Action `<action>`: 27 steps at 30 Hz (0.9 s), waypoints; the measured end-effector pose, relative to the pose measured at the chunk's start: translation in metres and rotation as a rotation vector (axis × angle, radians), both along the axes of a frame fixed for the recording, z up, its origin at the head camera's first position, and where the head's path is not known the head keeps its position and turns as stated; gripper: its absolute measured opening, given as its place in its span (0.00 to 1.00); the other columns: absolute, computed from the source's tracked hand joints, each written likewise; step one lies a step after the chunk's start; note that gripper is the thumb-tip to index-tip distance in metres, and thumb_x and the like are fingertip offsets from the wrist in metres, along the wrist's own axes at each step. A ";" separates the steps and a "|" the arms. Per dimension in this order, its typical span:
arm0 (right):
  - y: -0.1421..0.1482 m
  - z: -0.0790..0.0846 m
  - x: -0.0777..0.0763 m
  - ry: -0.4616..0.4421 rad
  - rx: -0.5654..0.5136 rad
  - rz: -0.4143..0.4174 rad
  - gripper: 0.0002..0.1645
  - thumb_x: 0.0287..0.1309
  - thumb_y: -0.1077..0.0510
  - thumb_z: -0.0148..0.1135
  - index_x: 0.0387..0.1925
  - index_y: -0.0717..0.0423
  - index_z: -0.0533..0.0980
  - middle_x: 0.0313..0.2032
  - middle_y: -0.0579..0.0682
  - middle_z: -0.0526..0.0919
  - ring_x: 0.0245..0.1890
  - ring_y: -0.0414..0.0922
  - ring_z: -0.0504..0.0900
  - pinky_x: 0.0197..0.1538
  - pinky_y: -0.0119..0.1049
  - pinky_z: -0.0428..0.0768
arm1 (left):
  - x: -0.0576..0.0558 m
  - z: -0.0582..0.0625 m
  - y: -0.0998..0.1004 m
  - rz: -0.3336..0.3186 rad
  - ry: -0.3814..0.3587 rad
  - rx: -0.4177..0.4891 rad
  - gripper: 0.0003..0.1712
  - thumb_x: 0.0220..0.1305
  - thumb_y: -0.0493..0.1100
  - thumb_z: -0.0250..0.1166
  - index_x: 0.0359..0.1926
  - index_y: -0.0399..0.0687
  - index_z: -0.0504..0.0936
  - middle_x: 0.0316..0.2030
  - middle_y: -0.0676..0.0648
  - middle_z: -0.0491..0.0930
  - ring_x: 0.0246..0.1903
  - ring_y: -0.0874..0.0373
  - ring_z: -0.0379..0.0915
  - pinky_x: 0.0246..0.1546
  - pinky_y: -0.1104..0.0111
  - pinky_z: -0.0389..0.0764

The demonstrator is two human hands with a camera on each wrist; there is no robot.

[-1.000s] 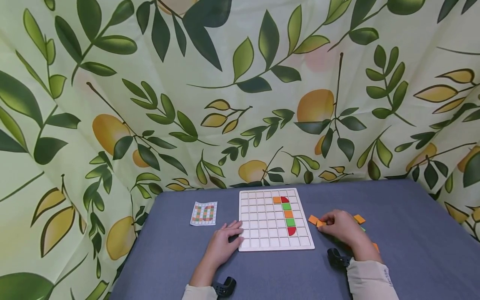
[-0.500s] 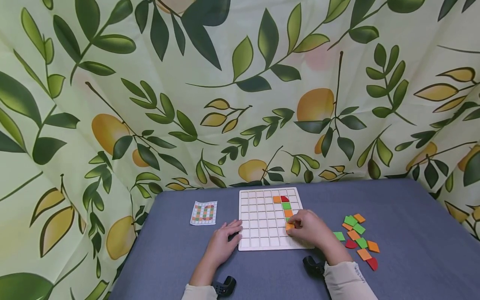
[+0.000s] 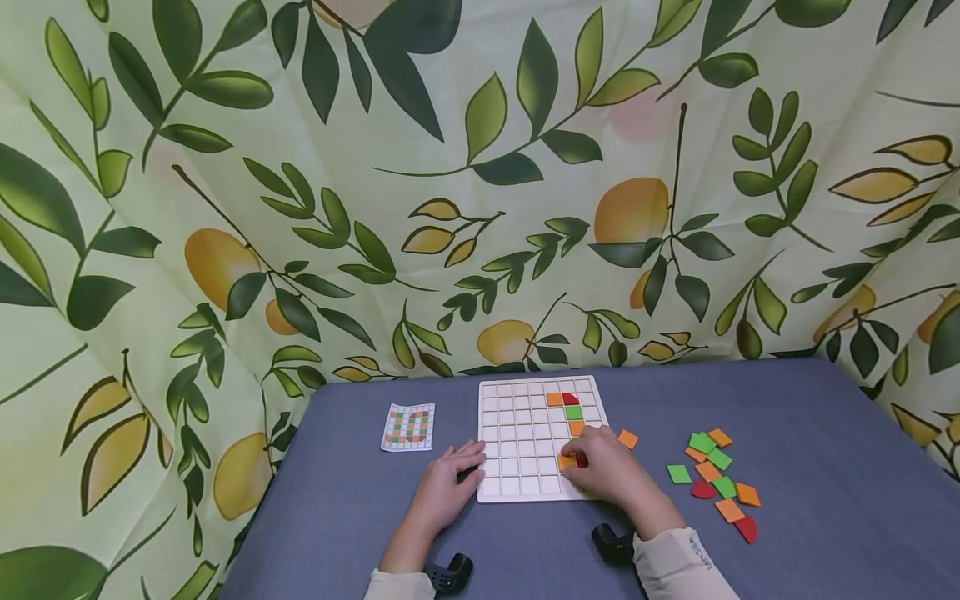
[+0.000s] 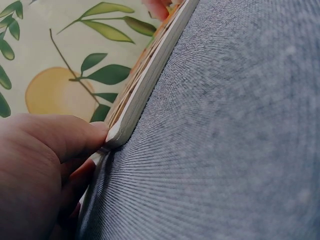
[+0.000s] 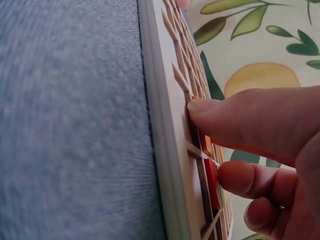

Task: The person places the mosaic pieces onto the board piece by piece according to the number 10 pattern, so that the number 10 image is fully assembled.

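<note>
Head view, orange tile (image 3: 566, 462) shifted left, right fingers (image 3: 579, 446) holding it

In the head view, my right hand (image 3: 613, 468) covered most of the red tile (image 5: 213, 184); the card (image 3: 408, 427) looked too small to read.

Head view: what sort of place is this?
Probably a staged tabletop recording spot: a leafy printed backdrop hangs behind a grey-blue cloth-covered table, which holds a gridded board and loose coloured tiles.
</note>
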State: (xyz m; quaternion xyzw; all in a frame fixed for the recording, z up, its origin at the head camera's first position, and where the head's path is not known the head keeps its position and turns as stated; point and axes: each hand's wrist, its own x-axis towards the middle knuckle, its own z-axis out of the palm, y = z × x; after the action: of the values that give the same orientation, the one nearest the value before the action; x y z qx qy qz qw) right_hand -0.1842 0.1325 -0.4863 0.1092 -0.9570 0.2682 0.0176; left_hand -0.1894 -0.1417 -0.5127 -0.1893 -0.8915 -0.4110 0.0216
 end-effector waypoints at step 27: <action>0.055 0.012 -0.004 -0.063 -0.093 -0.117 0.13 0.55 0.60 0.69 0.43 0.58 0.85 0.27 0.47 0.73 0.31 0.44 0.69 0.31 0.34 0.65 | 0.001 0.001 0.000 0.014 -0.048 -0.012 0.17 0.66 0.41 0.64 0.54 0.42 0.84 0.61 0.53 0.78 0.66 0.53 0.69 0.73 0.51 0.60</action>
State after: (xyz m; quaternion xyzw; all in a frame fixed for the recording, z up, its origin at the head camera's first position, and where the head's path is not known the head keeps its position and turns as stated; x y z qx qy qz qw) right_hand -0.1881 0.1875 -0.4739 0.0439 -0.9484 0.3140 0.0082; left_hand -0.1885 -0.1421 -0.5119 -0.1733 -0.8955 -0.4100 0.0017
